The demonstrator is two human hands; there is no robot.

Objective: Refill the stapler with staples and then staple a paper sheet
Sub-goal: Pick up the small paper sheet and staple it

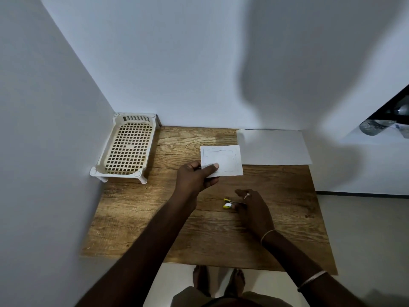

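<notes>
My left hand pinches the near left corner of a small folded white paper sheet, thumb on top, holding it just above the wooden table. Faint pen lines show on the sheet. My right hand rests on the table to the right of it, fingers curled around a small yellow stapler. Only the stapler's yellow front end and a white part stick out to the left of my fingers; the rest is hidden under the hand.
A cream plastic lattice rack stands in the table's far left corner against the walls. A large white paper sheet lies flat at the far right of the table. My feet show below the table's near edge.
</notes>
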